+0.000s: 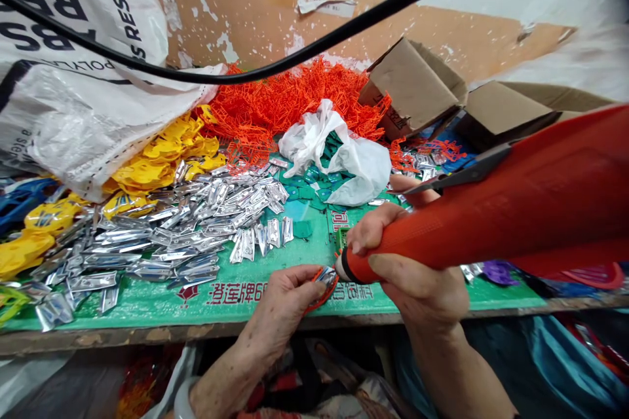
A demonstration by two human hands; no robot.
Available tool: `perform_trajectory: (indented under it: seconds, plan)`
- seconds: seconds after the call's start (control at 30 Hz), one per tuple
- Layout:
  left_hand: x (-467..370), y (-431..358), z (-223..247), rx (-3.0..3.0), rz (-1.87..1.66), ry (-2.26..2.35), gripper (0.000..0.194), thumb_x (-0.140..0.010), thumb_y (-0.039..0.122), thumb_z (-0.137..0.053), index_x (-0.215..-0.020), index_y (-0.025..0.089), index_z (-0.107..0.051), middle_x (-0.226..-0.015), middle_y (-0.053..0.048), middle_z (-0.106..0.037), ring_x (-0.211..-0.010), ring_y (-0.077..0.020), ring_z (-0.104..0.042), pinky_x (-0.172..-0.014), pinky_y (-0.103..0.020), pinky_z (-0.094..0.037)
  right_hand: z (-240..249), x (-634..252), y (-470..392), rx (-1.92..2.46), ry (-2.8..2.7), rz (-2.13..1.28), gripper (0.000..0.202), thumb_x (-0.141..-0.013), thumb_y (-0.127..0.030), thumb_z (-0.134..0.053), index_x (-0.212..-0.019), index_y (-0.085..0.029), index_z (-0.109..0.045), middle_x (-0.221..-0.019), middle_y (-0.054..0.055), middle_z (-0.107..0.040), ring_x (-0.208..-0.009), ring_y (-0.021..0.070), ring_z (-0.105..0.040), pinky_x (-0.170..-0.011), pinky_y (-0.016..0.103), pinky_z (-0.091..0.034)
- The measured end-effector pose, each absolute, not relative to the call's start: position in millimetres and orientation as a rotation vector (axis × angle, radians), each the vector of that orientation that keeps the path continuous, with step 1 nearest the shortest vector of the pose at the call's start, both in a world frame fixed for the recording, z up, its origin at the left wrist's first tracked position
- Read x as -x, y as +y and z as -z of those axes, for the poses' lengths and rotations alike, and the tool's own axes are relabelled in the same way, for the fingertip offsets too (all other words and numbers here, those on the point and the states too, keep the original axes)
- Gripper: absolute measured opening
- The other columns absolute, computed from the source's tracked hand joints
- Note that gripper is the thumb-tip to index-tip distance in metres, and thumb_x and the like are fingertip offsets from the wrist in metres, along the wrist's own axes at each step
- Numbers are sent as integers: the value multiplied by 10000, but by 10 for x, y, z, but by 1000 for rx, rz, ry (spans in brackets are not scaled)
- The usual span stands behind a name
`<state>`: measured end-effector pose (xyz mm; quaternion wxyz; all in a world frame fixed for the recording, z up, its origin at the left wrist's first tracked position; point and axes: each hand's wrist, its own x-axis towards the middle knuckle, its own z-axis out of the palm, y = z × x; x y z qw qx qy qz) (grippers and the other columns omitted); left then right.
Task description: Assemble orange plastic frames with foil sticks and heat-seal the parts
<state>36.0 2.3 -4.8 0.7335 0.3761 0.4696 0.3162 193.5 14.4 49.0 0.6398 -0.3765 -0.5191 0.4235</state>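
Note:
My left hand (pixel 289 298) pinches a small orange part with a silver piece (pixel 323 286) on it, just above the front of the green-covered table (pixel 299 275). Wrapped round a large red power screwdriver (pixel 472 216) is my right hand (pixel 417 268). Its fingers lie near the tool's metal lever (pixel 462 173). The pale tip of the tool meets the right end of the orange part; the exact contact is too small to make out. Left of my hands lie many loose silver pieces (pixel 187 236), with a short row of them (pixel 263 237) closer in.
Orange frames (pixel 304 98) are heaped at the back, behind a white plastic bag (pixel 363 157) with green pieces. Yellow parts (pixel 157 150) and a white sack (pixel 83 105) stand left. Cardboard boxes (pixel 417 85) sit back right. A black cable (pixel 295 69) crosses the view above.

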Motion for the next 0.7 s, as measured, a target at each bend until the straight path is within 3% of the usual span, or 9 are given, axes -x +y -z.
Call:
perform_trajectory:
  seconds: [0.17,0.4,0.7]
  plan:
    - [-362,18,60,-870,-724,1024,254,-712,319,-695,-877,153,-796,-659,-17,-663,-725,-199,-565,-683,-287,-396,-486,-1929,126,863,-1217,-974,107,-688,-222,-719,-783,-238,-670,-752,21,-585,-721,221,-572,-741,403,-529]
    - [-368,5,57,-882,-723,1031,237,-714,329,-695,-850,163,-795,-665,-16,-669,-722,-200,-570,-677,-285,-398,-478,-1927,113,866,-1171,-966,275,-672,-225,-744,-932,-250,-660,-734,-9,-583,-653,195,-563,-753,401,-528]
    - [-369,2,91,-851,-714,1036,269,-703,351,-715,-880,163,-792,-658,-10,-658,-700,-191,-554,-652,-280,-384,-433,-1918,135,861,-1205,-939,113,-686,-186,-706,-780,-230,-662,-752,16,-582,-707,206,-568,-717,388,-540]
